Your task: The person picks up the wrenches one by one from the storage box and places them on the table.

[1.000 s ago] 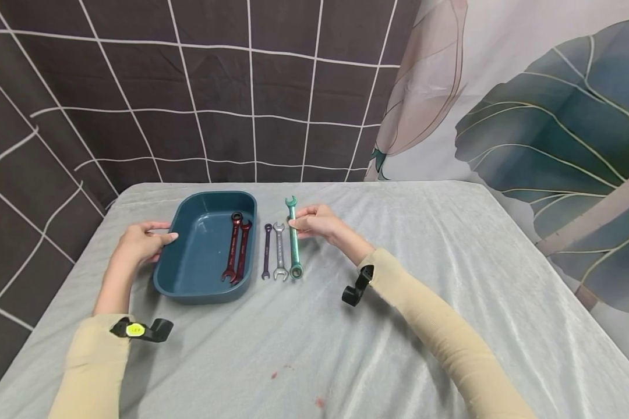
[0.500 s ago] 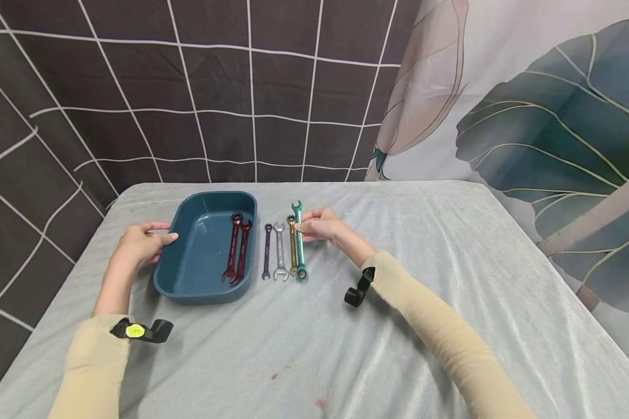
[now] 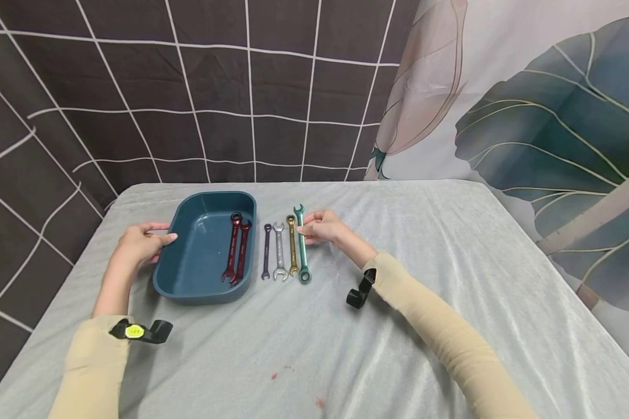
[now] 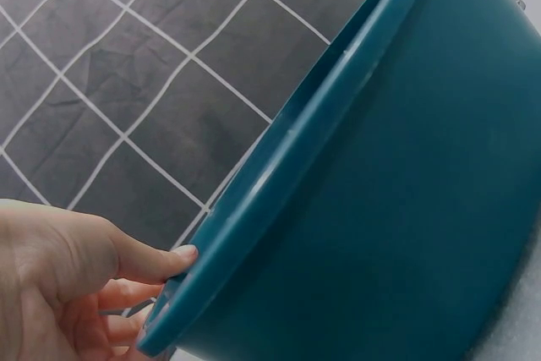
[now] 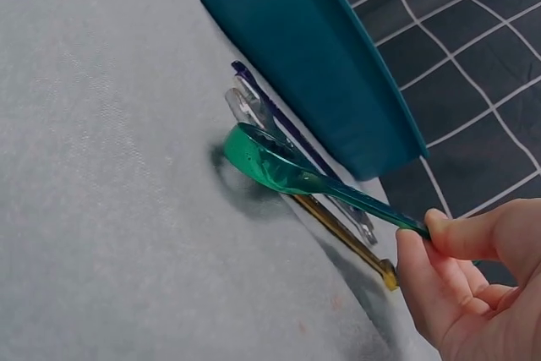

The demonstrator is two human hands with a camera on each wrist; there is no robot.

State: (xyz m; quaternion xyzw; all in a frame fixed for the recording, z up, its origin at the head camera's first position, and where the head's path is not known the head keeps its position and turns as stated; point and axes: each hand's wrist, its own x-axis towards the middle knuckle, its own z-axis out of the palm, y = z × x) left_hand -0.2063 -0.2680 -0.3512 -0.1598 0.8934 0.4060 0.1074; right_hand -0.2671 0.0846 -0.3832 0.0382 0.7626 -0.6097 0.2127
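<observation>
Between thumb and fingers my right hand (image 3: 324,227) pinches a green combination wrench (image 3: 302,256) near its open end. In the right wrist view, the wrench's ring end (image 5: 254,158) hangs just over the cloth, overlapping a gold wrench (image 5: 342,232). Left of it in the head view lie the gold wrench (image 3: 292,247), a silver open-end wrench (image 3: 279,250) and a purple wrench (image 3: 267,251), side by side. My left hand (image 3: 141,243) grips the left rim of a blue tub (image 3: 199,298), its thumb (image 4: 169,261) pressed on the edge. Two dark red wrenches (image 3: 233,247) lie inside against the right wall.
A light grey cloth (image 3: 398,233) covers the table, with reddish spots near the front. Behind it hangs a dark grid-patterned curtain (image 3: 215,87), and a leaf-printed one (image 3: 555,128) on the right. Each wrist wears a black camera mount (image 3: 360,289).
My right hand has moved slightly right and nearer me with the green wrench, and the gold wrench now lies uncovered beside the silver one. My left hand and the tub stay put.
</observation>
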